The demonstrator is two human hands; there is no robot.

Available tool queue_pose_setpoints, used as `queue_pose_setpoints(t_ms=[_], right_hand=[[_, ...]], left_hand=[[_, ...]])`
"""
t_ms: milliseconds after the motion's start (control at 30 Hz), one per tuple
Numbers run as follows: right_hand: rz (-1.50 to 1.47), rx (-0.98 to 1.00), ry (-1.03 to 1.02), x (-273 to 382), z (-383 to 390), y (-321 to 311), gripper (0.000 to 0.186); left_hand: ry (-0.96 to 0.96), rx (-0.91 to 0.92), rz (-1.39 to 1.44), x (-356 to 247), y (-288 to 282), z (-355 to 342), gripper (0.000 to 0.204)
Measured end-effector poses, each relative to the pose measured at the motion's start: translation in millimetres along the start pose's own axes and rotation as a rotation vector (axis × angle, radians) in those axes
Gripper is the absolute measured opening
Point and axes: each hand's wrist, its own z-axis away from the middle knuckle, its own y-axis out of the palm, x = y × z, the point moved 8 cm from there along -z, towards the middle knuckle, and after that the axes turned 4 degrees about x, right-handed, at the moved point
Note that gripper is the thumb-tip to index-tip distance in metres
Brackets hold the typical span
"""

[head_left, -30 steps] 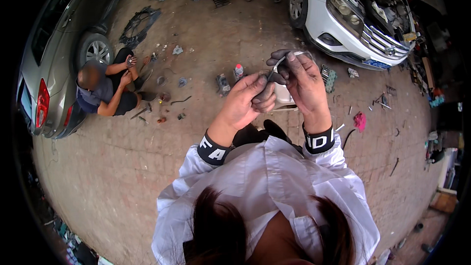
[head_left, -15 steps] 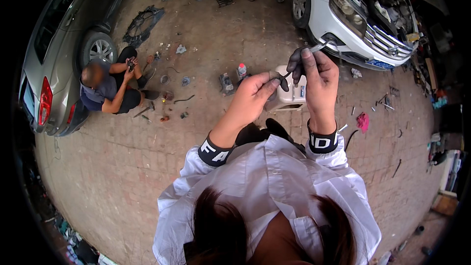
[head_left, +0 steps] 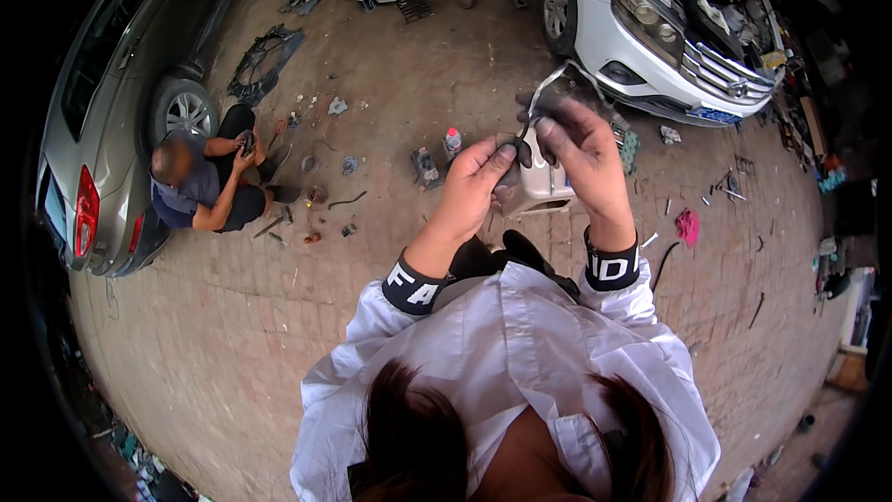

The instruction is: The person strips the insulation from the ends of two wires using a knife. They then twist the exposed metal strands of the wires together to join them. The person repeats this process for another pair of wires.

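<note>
**Two hands on one thin strip, held in the air over the paving**

One thin pale strip, metal or plastic, I can't tell which, sits between both hands at chest height, nothing carrying it. Its long axis runs up and to the right: lower end at the fingertips, free end sticking out past the top of the right hand, toward the white car.

Right hand: grip pressed together on the strip's lower part, dark smudged fingers wrapped around it. Left hand: thumb and forefinger pinched together at the strip's bottom end, touching the right hand's fingertips. Something small and dark sits in that pinch; whether it's a separate part or just grime, can't tell. So the strip lies above and right of the left grip, and the right hand is nearer its middle and carries most of it.

Directly beneath the hands on the brick paving: a pale boxy container, partly hidden by them. Left of it, a small spray can and scattered small parts.

Further left, well apart, another person sits on the paving beside the rear wheel of a grey car, hands busy with a small object. Pink rag lies on the paving to the right.
</note>
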Motion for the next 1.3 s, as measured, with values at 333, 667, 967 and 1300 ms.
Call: queue_pose_setpoints(t_ms=[333,667,967,1300], right_hand=[[-0.212,-0.039,0.019,-24.0,-0.5,2.6,0.015],[-0.14,-0.118,0.067,-26.0,4.2,0.5,0.014],[-0.248,-0.116,0.057,-36.9,-0.8,-23.6,0.018],[-0.233,-0.129,0.063,-23.2,5.1,-21.6,0.017]], left_hand=[[0.217,-0.054,-0.358,-22.6,3.7,0.5,0.024],[0.686,-0.214,-1.179,-53.5,27.2,19.2,0.018],[0.116,0.022,-0.238,-16.7,14.9,8.6,0.024],[0.143,-0.097,-0.648,-28.9,17.5,8.8,0.021]])
